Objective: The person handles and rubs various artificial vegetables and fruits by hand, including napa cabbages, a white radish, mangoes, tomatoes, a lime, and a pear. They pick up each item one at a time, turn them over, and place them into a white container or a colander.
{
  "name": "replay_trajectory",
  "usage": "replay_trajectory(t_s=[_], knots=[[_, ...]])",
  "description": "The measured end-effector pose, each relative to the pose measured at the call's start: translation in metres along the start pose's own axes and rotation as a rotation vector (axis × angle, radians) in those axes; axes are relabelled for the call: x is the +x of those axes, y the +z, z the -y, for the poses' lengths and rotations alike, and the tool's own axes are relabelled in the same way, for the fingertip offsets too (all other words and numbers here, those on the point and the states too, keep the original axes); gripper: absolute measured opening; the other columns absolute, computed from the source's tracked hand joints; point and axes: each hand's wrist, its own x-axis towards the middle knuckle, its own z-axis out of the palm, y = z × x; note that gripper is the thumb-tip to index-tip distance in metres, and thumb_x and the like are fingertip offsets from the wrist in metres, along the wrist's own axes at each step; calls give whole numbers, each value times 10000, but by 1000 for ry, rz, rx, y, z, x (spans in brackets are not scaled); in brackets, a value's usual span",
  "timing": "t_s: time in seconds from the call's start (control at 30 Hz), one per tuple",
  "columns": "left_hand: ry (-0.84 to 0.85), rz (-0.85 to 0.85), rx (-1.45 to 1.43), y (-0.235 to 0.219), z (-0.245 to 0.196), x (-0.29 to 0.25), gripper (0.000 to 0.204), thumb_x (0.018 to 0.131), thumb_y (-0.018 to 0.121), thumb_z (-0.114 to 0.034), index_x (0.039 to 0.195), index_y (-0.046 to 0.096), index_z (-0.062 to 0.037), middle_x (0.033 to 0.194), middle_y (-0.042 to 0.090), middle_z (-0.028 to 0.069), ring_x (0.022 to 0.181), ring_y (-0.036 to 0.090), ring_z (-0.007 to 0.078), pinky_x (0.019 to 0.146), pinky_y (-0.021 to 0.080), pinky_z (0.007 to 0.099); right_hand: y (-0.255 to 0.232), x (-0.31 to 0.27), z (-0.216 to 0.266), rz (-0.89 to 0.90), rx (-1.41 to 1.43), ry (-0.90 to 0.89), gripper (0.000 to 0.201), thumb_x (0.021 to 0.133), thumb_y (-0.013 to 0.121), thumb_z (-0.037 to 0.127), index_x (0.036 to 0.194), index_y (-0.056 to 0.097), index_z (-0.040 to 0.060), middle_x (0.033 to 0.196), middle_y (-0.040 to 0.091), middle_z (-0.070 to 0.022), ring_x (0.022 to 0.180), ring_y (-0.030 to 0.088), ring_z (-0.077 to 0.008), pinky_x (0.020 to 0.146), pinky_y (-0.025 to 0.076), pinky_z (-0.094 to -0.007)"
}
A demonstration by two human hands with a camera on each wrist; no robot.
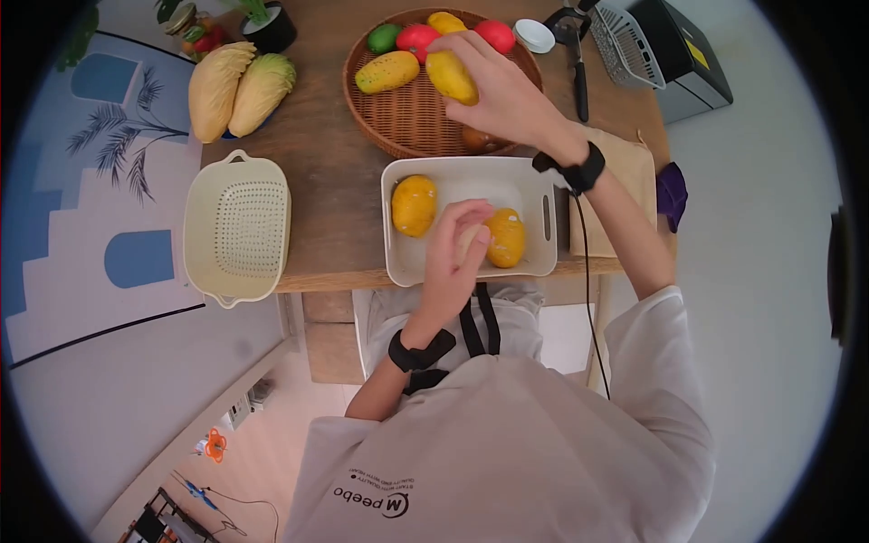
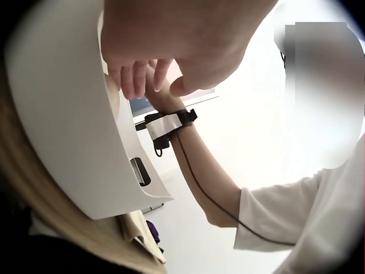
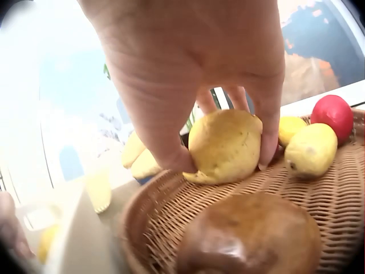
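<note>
My right hand (image 1: 507, 90) reaches over the round wicker basket (image 1: 398, 127) and grips a yellow mango (image 1: 451, 78). In the right wrist view the thumb holds one side of this mango (image 3: 225, 145) and fingers the other. Close below it in the basket lies a large glossy brown fruit (image 3: 251, 237). My left hand (image 1: 450, 262) hovers over the white bin (image 1: 471, 172), its fingers loosely bent. Its fingertips are right at the edge of an orange-yellow mango (image 1: 507, 240). A second such mango (image 1: 415, 206) lies at the bin's left end.
The basket also carries a speckled yellow fruit (image 1: 387, 72), a green one (image 1: 385, 37) and red ones (image 1: 495, 37). A cream colander (image 1: 237, 226) stands left, below two cabbages (image 1: 240, 90). A knife (image 1: 580, 90) lies right of the basket. A cable (image 1: 588, 290) trails from my right wrist.
</note>
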Motion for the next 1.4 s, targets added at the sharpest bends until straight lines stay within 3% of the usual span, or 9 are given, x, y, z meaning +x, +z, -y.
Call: replay_trajectory(t_s=[0.07, 0.2, 0.3, 0.47, 0.87, 1.0, 1.2, 1.3, 1.4], knots=[[-80, 57, -489, -1, 3, 5, 495, 1135, 545, -304, 1546, 483, -35, 1458, 593, 155, 1352, 608, 280, 1181, 443, 411, -12, -20, 37, -118, 164, -88, 678, 814, 761, 122, 1448, 523, 96, 1469, 552, -220, 1306, 600, -445, 1071, 520, -482], [-230, -18, -799, -4, 0, -4, 560, 1173, 449, -384, 1606, 402, -32, 1514, 568, 126, 1403, 571, 231, 1192, 430, 379, 2, -102, 104, -183, 344, -25, 665, 831, 799, 127, 1446, 562, 45, 1513, 548, -193, 1274, 605, -434, 1082, 496, -502], [-264, -1, -622, -5, -11, -4, 546, 1177, 443, -373, 1601, 412, -30, 1531, 557, 123, 1412, 557, 211, 1198, 416, 363, 27, -150, 112, -131, 257, 46, 590, 848, 819, 155, 1384, 614, 20, 1472, 583, -194, 1272, 607, -417, 1062, 501, -494], [-258, 145, -191, -2, -7, -1, 475, 1175, 454, -303, 1569, 460, -39, 1505, 569, 111, 1375, 559, 180, 1179, 413, 324, 48, -177, 102, -299, 307, 166, 468, 875, 799, 187, 1283, 674, -7, 1332, 669, -183, 1179, 653, -401, 1018, 521, -474], [-347, -108, -353, -7, -12, 10, 415, 1176, 437, -355, 1455, 535, -63, 1222, 676, 89, 1037, 690, 144, 876, 555, 273, 52, -166, 104, -364, 386, 192, 498, 829, 830, 151, 1291, 688, 29, 1268, 672, -180, 1106, 685, -373, 949, 558, -447], [-506, -64, -410, -2, -32, 11, 418, 1169, 459, -376, 1397, 580, -47, 1234, 676, 85, 1072, 684, 132, 885, 555, 263, 64, -162, 103, -638, 509, 398, 507, 803, 857, 120, 1268, 673, 41, 1314, 661, -184, 1123, 686, -380, 954, 563, -428], [-315, -115, -267, -8, -13, 10, 404, 1163, 478, -367, 1339, 615, -30, 1217, 681, 78, 1064, 684, 136, 847, 580, 268, 82, -166, 106, -567, 360, 1, 445, 837, 808, 74, 1249, 646, 35, 1266, 691, -191, 1118, 695, -372, 940, 564, -415], [-384, -143, -368, -9, -15, 7, 394, 1157, 478, -356, 1311, 625, -24, 1209, 689, 74, 1054, 684, 141, 906, 560, 279, 74, -164, 111, -615, 508, 265, 404, 826, 811, 74, 1205, 674, 39, 1248, 712, -179, 1106, 702, -373, 921, 574, -429], [-352, -77, -305, -11, -19, 8, 360, 1140, 466, -305, 1255, 650, -17, 1197, 695, 70, 1049, 682, 145, 971, 531, 291, 72, -160, 111, -590, 459, 253, 329, 808, 821, 81, 1116, 716, 35, 1204, 723, -175, 1070, 709, -382, 910, 581, -436]])
